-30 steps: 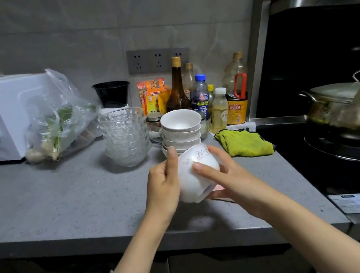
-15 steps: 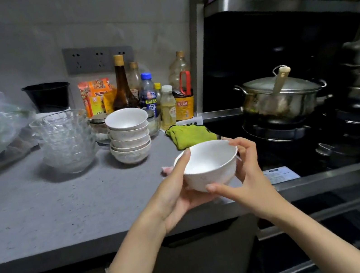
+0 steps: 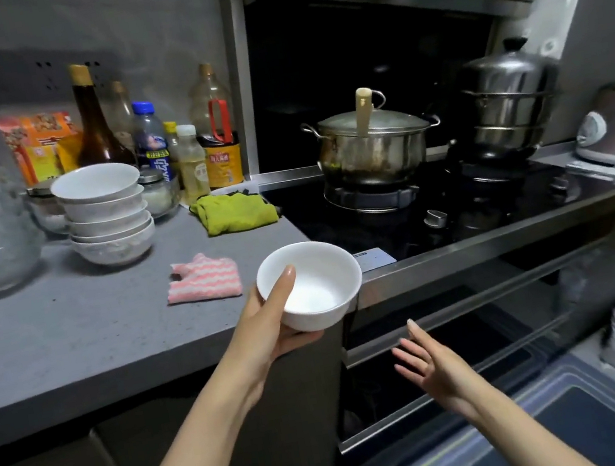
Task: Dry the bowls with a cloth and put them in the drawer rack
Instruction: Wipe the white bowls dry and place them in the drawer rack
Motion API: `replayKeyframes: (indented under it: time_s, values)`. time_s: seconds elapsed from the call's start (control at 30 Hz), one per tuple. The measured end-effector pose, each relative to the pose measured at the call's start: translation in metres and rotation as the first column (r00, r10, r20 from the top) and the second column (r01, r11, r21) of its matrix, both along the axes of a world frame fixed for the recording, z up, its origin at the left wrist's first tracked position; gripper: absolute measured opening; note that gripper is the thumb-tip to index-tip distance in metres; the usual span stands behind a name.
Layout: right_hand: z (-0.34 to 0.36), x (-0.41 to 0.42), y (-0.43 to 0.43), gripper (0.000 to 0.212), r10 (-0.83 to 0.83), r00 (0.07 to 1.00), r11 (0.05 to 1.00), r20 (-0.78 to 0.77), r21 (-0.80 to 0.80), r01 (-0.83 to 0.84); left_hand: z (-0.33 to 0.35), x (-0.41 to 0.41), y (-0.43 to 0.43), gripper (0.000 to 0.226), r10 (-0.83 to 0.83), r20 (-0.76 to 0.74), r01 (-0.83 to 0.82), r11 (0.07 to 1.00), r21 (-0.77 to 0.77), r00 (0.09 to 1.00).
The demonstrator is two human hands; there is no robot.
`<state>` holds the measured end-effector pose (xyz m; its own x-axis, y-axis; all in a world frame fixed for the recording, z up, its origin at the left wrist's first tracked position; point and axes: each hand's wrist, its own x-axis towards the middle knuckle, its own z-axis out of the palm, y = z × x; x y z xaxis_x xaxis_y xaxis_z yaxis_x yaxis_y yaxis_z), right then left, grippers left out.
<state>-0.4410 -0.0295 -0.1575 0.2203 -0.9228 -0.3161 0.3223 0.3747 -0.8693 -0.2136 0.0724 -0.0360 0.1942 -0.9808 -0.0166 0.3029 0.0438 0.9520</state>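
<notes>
Now different: half a second ago both hands cupped the white bowl (image 3: 317,286); the right hand (image 3: 430,367) has let go and dropped below it.
Grip: the left hand (image 3: 269,328) alone carries the white bowl, thumb hooked over the rim into the inside, fingers curled beneath the base.
Free hand: the right hand holds nothing, its fingers straight and spread, in front of the dark drawer front (image 3: 469,307) under the hob (image 3: 457,215); no contact shows.
Bowl: upright, mouth up, in the air above the tabletop (image 3: 72,345) edge, at the near corner of the hob.
Cloth: the pink-and-white striped cloth (image 3: 204,280) lies crumpled on the tabletop just left of the bowl, in neither hand.
Stack: the stack of white bowls (image 3: 105,213) stands further back on the tabletop, well apart from both hands.
</notes>
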Motion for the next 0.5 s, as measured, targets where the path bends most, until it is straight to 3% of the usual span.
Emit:
replayKeyframes:
  time_s: [0.1, 0.33, 0.5]
  values:
    - [-0.017, 0.011, -0.018, 0.091, -0.018, 0.997, 0.995, 0.069, 0.096, 0.011, -0.006, -0.009, 0.001, 0.052, 0.012, 0.005, -0.012, 1.000, -0.007, 1.000]
    - [-0.038, 0.026, -0.049, 0.069, -0.018, 0.998, 0.989, 0.067, 0.145, 0.008, -0.024, -0.025, 0.009, 0.048, 0.022, -0.011, -0.023, 1.000, -0.017, 1.000]
    - [-0.039, 0.035, -0.059, 0.036, -0.058, 0.994, 0.986, 0.096, 0.161, 0.042, -0.039, -0.029, 0.015, 0.041, 0.031, -0.027, -0.032, 0.999, -0.030, 0.999]
